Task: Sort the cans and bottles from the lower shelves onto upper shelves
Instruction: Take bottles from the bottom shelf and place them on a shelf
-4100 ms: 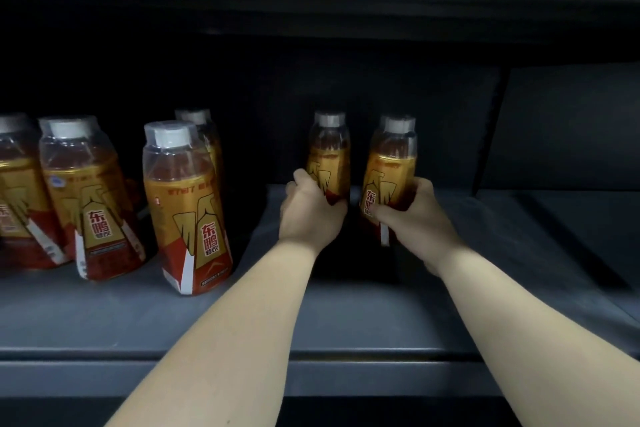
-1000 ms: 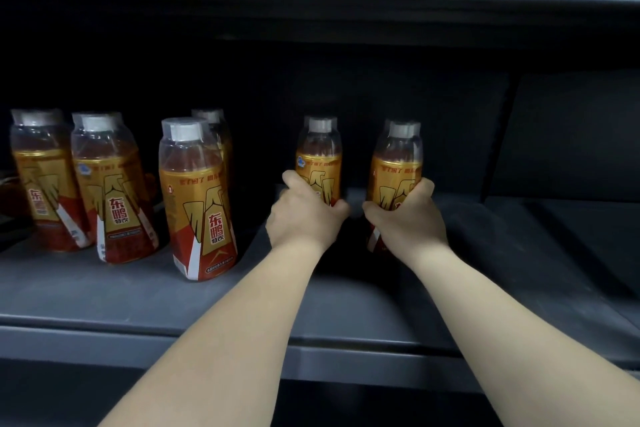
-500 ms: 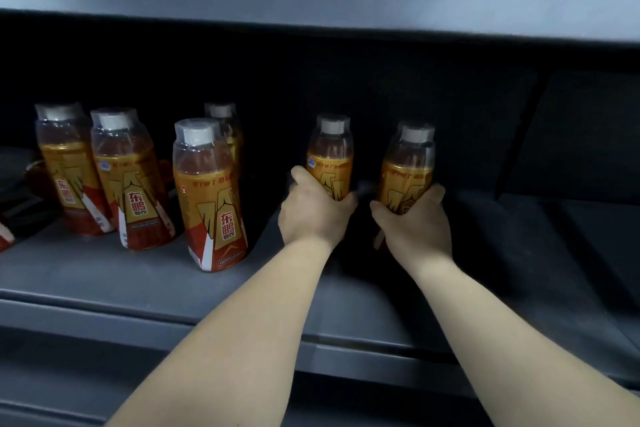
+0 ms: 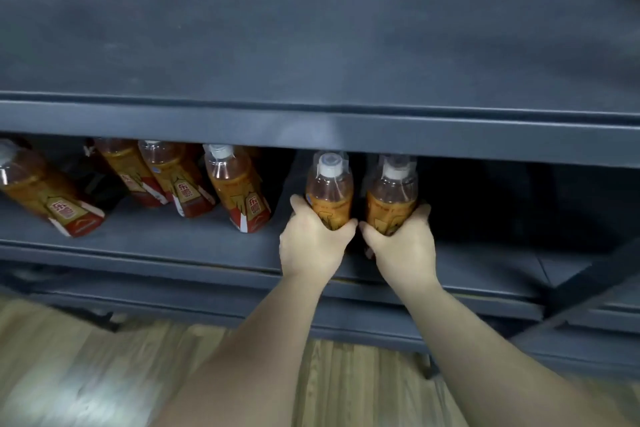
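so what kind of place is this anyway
Probably a shop or stockroom, though I can't be sure: long dark metal shelves, a row of identical labelled drink bottles on the lower one, and the left hand and right hand each gripping one more.

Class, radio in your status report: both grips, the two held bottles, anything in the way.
Left grip holds left bottle. Right grip holds right bottle. Both upright over lower shelf. Upper shelf lip overhead: draw out before lifting.
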